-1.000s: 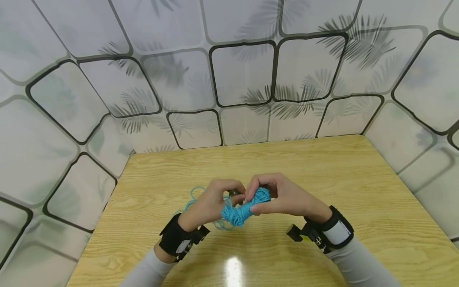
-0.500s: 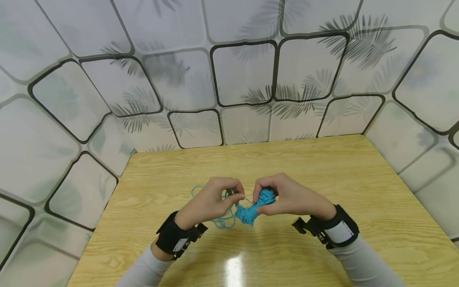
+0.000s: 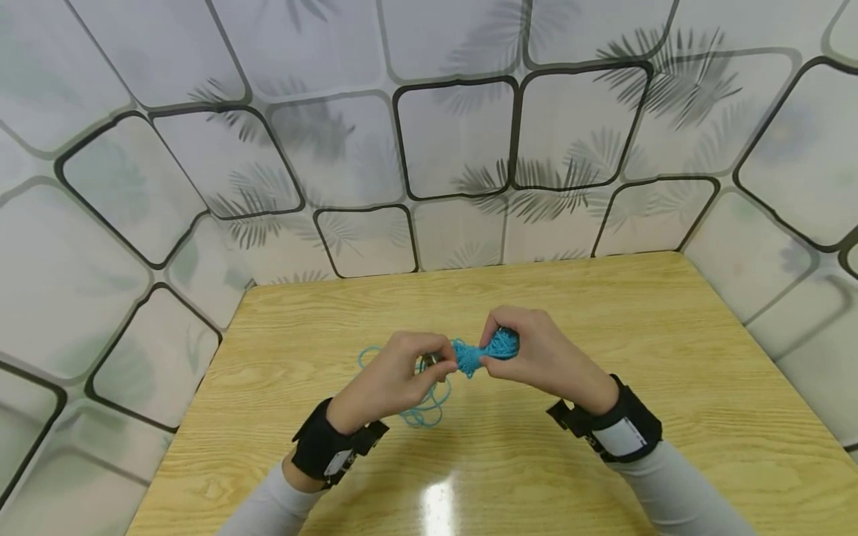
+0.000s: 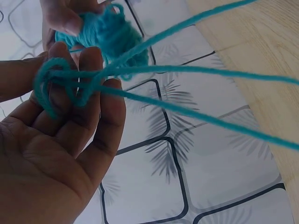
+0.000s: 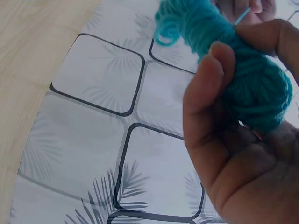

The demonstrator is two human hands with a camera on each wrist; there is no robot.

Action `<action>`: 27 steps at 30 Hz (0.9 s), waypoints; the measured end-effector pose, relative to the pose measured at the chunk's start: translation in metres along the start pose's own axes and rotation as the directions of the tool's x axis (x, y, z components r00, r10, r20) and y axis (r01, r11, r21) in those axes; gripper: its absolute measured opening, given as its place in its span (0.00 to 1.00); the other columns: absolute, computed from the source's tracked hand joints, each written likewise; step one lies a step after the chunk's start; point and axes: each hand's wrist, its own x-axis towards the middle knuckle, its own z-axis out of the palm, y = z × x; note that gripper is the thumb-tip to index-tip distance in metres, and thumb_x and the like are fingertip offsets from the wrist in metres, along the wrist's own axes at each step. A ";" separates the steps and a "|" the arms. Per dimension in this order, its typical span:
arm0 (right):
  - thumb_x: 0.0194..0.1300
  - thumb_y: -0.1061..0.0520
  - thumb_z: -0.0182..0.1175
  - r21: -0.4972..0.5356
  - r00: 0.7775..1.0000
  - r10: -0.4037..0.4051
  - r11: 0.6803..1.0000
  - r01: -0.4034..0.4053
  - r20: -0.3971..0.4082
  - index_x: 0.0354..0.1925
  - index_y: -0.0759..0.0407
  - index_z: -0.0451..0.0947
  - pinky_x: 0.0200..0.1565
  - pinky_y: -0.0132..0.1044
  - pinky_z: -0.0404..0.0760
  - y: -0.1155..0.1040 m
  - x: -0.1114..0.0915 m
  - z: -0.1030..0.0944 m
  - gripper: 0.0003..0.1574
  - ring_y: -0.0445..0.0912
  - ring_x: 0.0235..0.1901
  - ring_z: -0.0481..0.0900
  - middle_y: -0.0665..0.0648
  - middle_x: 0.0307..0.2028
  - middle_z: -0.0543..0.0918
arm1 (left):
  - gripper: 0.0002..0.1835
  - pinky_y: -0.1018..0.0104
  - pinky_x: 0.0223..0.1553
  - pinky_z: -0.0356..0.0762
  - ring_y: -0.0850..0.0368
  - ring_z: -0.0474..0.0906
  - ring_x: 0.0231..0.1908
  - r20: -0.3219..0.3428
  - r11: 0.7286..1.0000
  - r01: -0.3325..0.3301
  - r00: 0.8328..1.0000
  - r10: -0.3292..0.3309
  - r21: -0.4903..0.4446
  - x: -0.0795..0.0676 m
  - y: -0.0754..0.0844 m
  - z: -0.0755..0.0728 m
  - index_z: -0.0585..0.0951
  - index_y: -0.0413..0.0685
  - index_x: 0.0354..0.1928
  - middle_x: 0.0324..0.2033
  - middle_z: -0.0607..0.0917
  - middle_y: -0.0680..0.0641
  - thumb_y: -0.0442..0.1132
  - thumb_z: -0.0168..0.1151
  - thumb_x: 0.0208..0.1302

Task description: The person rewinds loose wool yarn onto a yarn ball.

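Note:
A bundle of turquoise yarn [image 3: 503, 344], wound tight around its waist, is gripped at the middle between the thumb and fingers of my right hand [image 3: 541, 353]. Both puffed ends of the bundle [image 5: 257, 88] show in the right wrist view. Just left of it, my left hand [image 3: 398, 376] pinches a yarn strand between thumb and forefinger. In the left wrist view, loops of yarn [image 4: 58, 73] lie over the left fingers, and several strands [image 4: 201, 71] trail off to the right. A short thin strand runs between the left fingertips and the bundle.
Loose yarn loops [image 3: 422, 417] lie on the wooden table [image 3: 603, 461] below and behind the left hand. Patterned panels [image 3: 456, 141] with leaf prints rise at the table's back and sides. Each wrist wears a black strap [image 3: 626, 428] with a small camera.
The right hand has carried the yarn bundle rightward from the left hand, then up and away, turning it more level. The left hand has shifted only slightly, still pinching the strand.

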 end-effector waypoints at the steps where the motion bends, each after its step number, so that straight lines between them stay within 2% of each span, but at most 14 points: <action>1: 0.52 0.62 0.72 -0.020 1.000 -0.008 1.000 0.007 -0.029 0.30 0.48 0.77 0.22 0.33 0.71 0.000 0.000 0.000 0.14 0.40 0.20 0.70 0.47 0.26 0.79 | 0.08 0.66 0.28 0.82 0.64 0.78 0.26 -0.006 1.000 -0.011 1.000 0.011 0.007 0.000 0.001 0.000 0.80 0.47 0.30 0.23 0.82 0.48 0.27 0.64 0.63; 7: 0.51 0.62 0.73 -0.089 0.986 -0.033 0.996 0.018 -0.166 0.32 0.52 0.78 0.23 0.36 0.73 0.003 0.000 -0.001 0.13 0.40 0.23 0.71 0.49 0.30 0.80 | 0.06 0.67 0.29 0.83 0.62 0.78 0.26 -0.020 0.999 -0.045 0.999 0.046 0.021 0.001 0.005 0.001 0.80 0.46 0.31 0.24 0.82 0.49 0.28 0.63 0.64; 13: 0.52 0.63 0.73 -0.065 0.977 -0.004 0.998 -0.010 -0.215 0.33 0.53 0.78 0.22 0.36 0.73 0.006 0.000 -0.001 0.14 0.40 0.22 0.70 0.50 0.30 0.80 | 0.05 0.66 0.28 0.83 0.62 0.79 0.26 -0.010 0.999 -0.048 0.999 0.049 0.014 -0.001 0.007 0.003 0.81 0.45 0.32 0.23 0.83 0.47 0.29 0.63 0.65; 21: 0.54 0.63 0.72 0.024 0.960 0.011 1.000 -0.005 -0.279 0.34 0.54 0.79 0.22 0.34 0.75 0.009 0.000 -0.001 0.12 0.40 0.22 0.73 0.52 0.33 0.84 | 0.04 0.65 0.29 0.83 0.63 0.79 0.26 -0.014 0.998 -0.057 0.998 0.057 -0.010 -0.001 0.008 0.007 0.82 0.45 0.33 0.23 0.83 0.49 0.30 0.63 0.66; 25: 0.55 0.68 0.70 0.102 0.956 0.024 0.995 0.006 -0.291 0.35 0.62 0.79 0.23 0.30 0.76 -0.006 0.001 -0.004 0.10 0.41 0.23 0.76 0.59 0.35 0.85 | 0.04 0.64 0.30 0.84 0.64 0.79 0.28 0.005 0.998 -0.050 0.999 0.050 -0.029 -0.001 0.007 0.010 0.83 0.46 0.33 0.25 0.84 0.49 0.30 0.63 0.65; 27: 0.56 0.68 0.70 0.166 0.955 0.031 0.986 0.020 -0.296 0.35 0.63 0.79 0.25 0.28 0.78 -0.007 0.001 -0.003 0.10 0.42 0.26 0.78 0.60 0.37 0.85 | 0.05 0.62 0.31 0.84 0.65 0.79 0.28 0.012 0.998 -0.037 0.999 0.038 -0.044 -0.001 0.005 0.013 0.84 0.46 0.33 0.26 0.85 0.50 0.29 0.64 0.64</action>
